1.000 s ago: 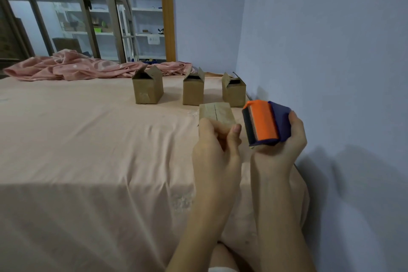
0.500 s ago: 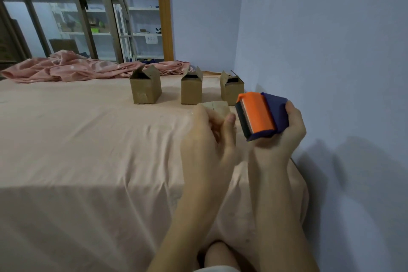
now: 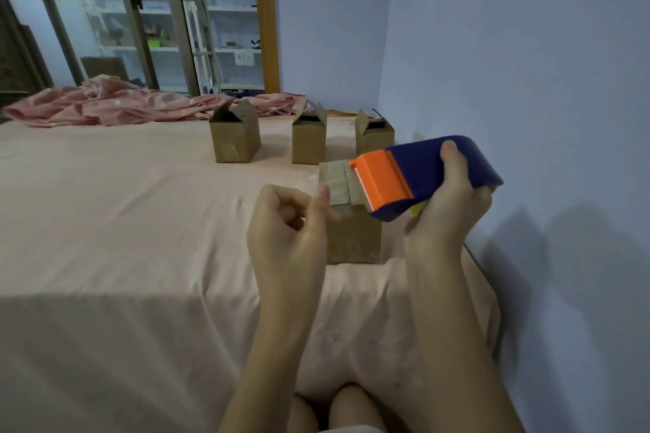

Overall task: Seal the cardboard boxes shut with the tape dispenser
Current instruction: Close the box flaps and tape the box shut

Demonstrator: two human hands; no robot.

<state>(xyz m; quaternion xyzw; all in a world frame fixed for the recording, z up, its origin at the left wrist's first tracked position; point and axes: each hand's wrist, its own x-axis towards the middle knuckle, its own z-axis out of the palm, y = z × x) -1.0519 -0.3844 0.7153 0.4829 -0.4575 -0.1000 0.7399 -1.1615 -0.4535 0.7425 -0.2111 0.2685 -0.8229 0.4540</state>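
Note:
A small cardboard box stands on the bed in front of me, flaps folded down, with a shiny strip along its top seam. My right hand grips the blue tape dispenser; its orange front end hangs just over the box's right top edge. My left hand is beside the box's left side with fingers curled into the palm and the thumb up against the box's top left corner; I see nothing held in it. Three more boxes stand in a row behind with flaps up: left, middle, right.
The peach bed sheet spreads wide to the left. A crumpled pink blanket lies along the far edge. A blue wall runs close on the right, next to the boxes. Glass doors and shelves stand at the back. My knees show at the bottom.
The near box has come out of my left hand's grip and stands on the sheet. The dispenser has swung so that its orange end points left over the box top.

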